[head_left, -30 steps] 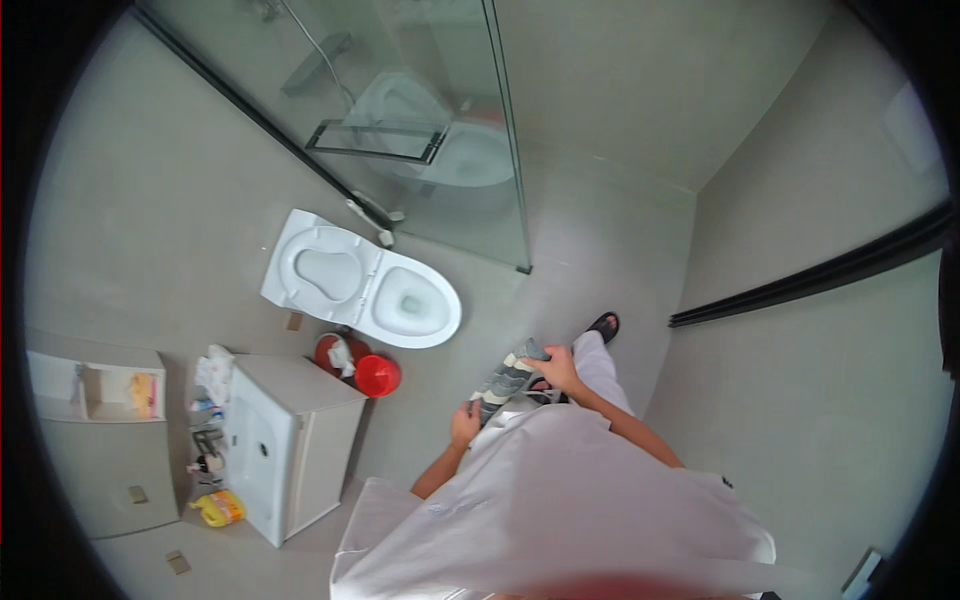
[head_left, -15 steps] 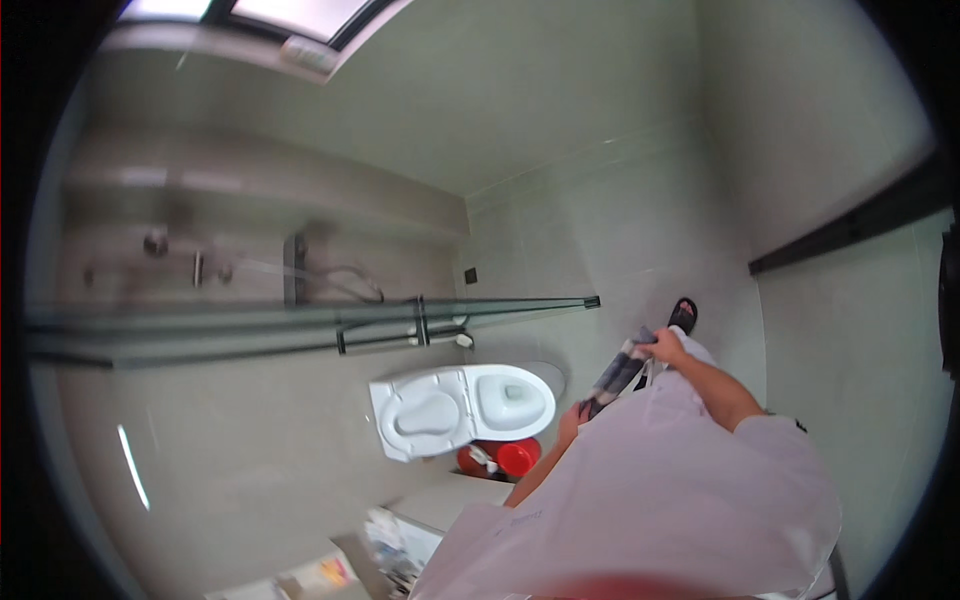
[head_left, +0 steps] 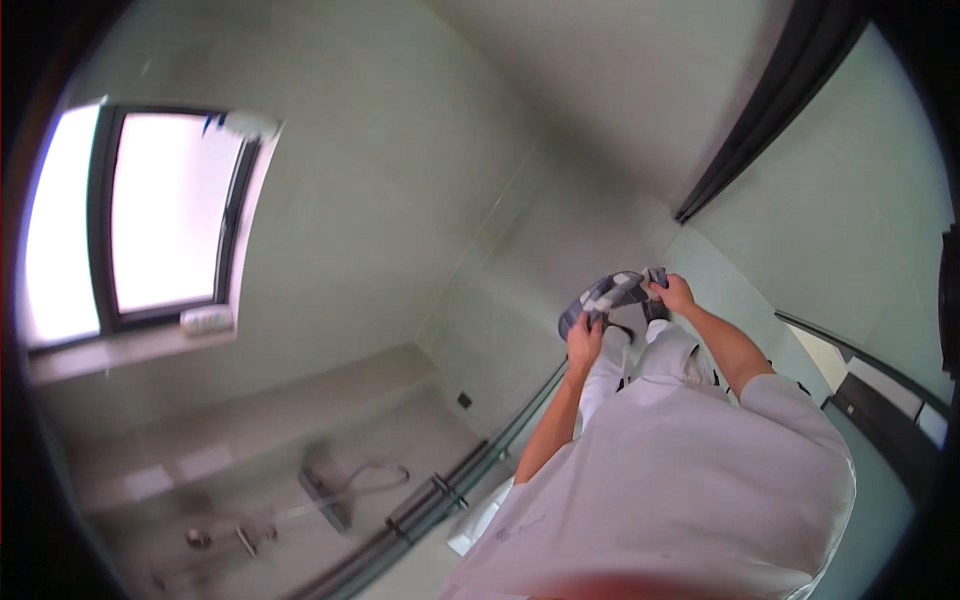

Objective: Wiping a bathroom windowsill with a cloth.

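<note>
Grey-white checked cloth (head_left: 612,292) is just R of frame ctr, bunched btwn both hands; long axis runs lower L to upper R, from near L hand (head_left: 583,345) to R hand (head_left: 679,292). Neither hand nearer: L fingers pinch its lower edge, R fingers grip its upper-R end; much of it lies up & L of the R fingers. Containers: white spray bottle (head_left: 252,125) w/ blue top by window (head_left: 170,210), upper L; white pack (head_left: 206,320) on sill, mid-L. Contents: can't tell.

A white short-sleeved shirt (head_left: 660,480) hangs loose — white trousers (head_left: 670,352) show below
</note>
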The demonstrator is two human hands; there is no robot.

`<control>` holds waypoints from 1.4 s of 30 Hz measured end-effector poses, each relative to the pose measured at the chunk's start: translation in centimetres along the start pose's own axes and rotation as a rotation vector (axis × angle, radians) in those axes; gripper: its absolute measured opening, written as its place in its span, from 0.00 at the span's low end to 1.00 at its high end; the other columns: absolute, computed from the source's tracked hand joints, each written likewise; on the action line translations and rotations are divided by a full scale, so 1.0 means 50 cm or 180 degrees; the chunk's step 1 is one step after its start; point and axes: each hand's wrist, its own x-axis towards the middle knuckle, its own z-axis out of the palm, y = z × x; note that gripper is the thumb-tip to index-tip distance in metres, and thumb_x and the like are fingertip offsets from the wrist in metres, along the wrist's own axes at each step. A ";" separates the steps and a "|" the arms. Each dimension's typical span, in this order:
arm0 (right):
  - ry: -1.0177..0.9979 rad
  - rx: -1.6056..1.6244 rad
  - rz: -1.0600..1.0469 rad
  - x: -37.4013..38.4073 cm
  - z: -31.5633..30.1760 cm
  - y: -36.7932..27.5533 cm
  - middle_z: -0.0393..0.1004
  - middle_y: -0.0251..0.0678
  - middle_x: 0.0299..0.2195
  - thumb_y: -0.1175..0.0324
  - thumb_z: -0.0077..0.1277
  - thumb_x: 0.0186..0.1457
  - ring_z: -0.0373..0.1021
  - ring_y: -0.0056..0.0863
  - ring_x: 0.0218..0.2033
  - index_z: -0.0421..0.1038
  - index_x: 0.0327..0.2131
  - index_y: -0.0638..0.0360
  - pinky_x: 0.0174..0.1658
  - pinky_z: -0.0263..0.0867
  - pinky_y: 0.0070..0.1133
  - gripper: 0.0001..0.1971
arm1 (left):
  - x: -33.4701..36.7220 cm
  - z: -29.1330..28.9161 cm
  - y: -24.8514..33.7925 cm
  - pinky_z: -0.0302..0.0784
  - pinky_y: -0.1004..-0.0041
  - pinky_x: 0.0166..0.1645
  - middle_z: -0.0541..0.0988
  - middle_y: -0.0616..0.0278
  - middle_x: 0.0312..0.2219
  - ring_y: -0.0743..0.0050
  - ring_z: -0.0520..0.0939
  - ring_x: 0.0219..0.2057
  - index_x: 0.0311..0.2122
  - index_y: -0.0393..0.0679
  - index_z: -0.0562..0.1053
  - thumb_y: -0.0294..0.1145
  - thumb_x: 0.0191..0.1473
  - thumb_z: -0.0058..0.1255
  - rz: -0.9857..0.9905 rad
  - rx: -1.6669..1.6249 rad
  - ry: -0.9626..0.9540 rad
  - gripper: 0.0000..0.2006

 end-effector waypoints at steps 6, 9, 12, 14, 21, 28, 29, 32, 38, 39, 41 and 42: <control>0.1531 -0.0596 -0.0021 -0.048 -0.016 0.007 0.75 0.51 0.47 0.56 0.60 0.61 0.74 0.53 0.48 0.77 0.43 0.66 0.51 0.72 0.42 0.19 | 0.071 -0.033 -0.022 0.77 0.40 0.49 0.84 0.37 0.43 0.29 0.83 0.46 0.56 0.44 0.74 0.49 0.69 0.46 0.0331 0.1028 -0.1495 0.21; 0.1182 -0.0993 -0.0625 -0.080 -0.017 -0.021 0.76 0.51 0.39 0.52 0.61 0.61 0.74 0.55 0.44 0.76 0.42 0.65 0.47 0.71 0.44 0.22 | 0.134 -0.081 -0.088 0.77 0.43 0.51 0.84 0.37 0.43 0.31 0.83 0.47 0.55 0.45 0.75 0.50 0.69 0.47 0.0367 0.0824 -0.1429 0.21; 0.0920 -0.0667 0.0091 -0.122 0.051 -0.047 0.79 0.54 0.40 0.46 0.62 0.60 0.77 0.52 0.42 0.75 0.42 0.63 0.45 0.71 0.44 0.26 | 0.194 -0.137 -0.147 0.78 0.44 0.53 0.84 0.39 0.46 0.34 0.84 0.49 0.56 0.46 0.76 0.51 0.68 0.48 0.0476 0.0838 -0.1478 0.22; 0.0857 -0.0590 0.0114 -0.105 0.099 -0.096 0.79 0.53 0.36 0.44 0.64 0.59 0.77 0.52 0.39 0.77 0.35 0.64 0.44 0.71 0.45 0.27 | 0.248 -0.202 -0.188 0.79 0.43 0.52 0.85 0.42 0.44 0.37 0.85 0.48 0.55 0.47 0.77 0.53 0.67 0.48 0.0489 0.0896 -0.1602 0.22; -0.0093 -0.1019 -0.1186 0.048 0.259 -0.483 0.77 0.52 0.34 0.49 0.68 0.56 0.75 0.51 0.37 0.78 0.36 0.69 0.40 0.69 0.39 0.26 | 0.323 -0.454 -0.406 0.79 0.48 0.54 0.85 0.42 0.43 0.36 0.84 0.48 0.47 0.43 0.81 0.52 0.64 0.53 -0.0431 0.0345 -0.0389 0.21; -0.0694 -0.1030 -0.2413 0.110 0.381 -0.709 0.78 0.45 0.41 0.55 0.67 0.56 0.75 0.47 0.46 0.79 0.40 0.64 0.49 0.71 0.36 0.20 | 0.207 -0.501 -0.492 0.78 0.47 0.53 0.85 0.37 0.40 0.33 0.84 0.47 0.43 0.38 0.81 0.53 0.63 0.55 -0.1542 -0.0445 0.0489 0.23; -0.0761 -0.1096 -0.2688 0.113 0.413 -0.751 0.78 0.44 0.42 0.56 0.68 0.55 0.75 0.47 0.47 0.80 0.42 0.63 0.51 0.71 0.36 0.20 | 0.193 -0.520 -0.511 0.78 0.47 0.53 0.85 0.37 0.40 0.33 0.84 0.47 0.43 0.38 0.81 0.53 0.63 0.55 -0.1579 -0.0408 0.0523 0.23; -0.0807 -0.1166 -0.3400 0.152 0.431 -0.817 0.79 0.45 0.46 0.65 0.66 0.50 0.74 0.50 0.51 0.78 0.42 0.64 0.55 0.69 0.40 0.18 | 0.176 -0.513 -0.512 0.80 0.57 0.46 0.87 0.44 0.35 0.49 0.87 0.38 0.44 0.36 0.82 0.49 0.62 0.59 -0.1748 -0.0863 0.1090 0.22; -0.0030 -0.0465 -0.4372 0.193 0.439 -1.164 0.80 0.49 0.36 0.75 0.63 0.42 0.77 0.53 0.42 0.77 0.43 0.65 0.49 0.73 0.42 0.20 | 0.245 -0.901 -0.317 0.81 0.66 0.43 0.87 0.49 0.34 0.62 0.87 0.35 0.44 0.38 0.83 0.33 0.57 0.66 -0.0702 -0.0879 0.2702 0.12; 0.0035 -0.0408 -0.4333 0.175 0.424 -1.253 0.80 0.48 0.33 0.77 0.63 0.42 0.79 0.50 0.38 0.77 0.44 0.64 0.45 0.74 0.42 0.20 | 0.260 -0.990 -0.271 0.81 0.67 0.43 0.87 0.50 0.35 0.63 0.87 0.35 0.43 0.38 0.83 0.30 0.57 0.66 -0.0403 -0.0615 0.2922 0.11; 0.0363 0.0150 -0.4654 0.145 0.391 -1.433 0.80 0.45 0.31 0.77 0.65 0.44 0.79 0.48 0.33 0.77 0.46 0.62 0.39 0.74 0.39 0.21 | 0.296 -1.182 -0.160 0.82 0.68 0.42 0.87 0.51 0.36 0.65 0.87 0.35 0.43 0.38 0.83 0.25 0.57 0.64 0.0341 -0.0114 0.3411 0.09; 0.0439 0.0549 -0.4698 0.135 0.373 -1.533 0.80 0.44 0.30 0.76 0.67 0.46 0.79 0.46 0.31 0.77 0.48 0.61 0.38 0.74 0.38 0.22 | 0.325 -1.272 -0.100 0.82 0.68 0.43 0.87 0.52 0.36 0.65 0.88 0.35 0.44 0.38 0.83 0.25 0.57 0.64 0.0428 -0.0012 0.3541 0.09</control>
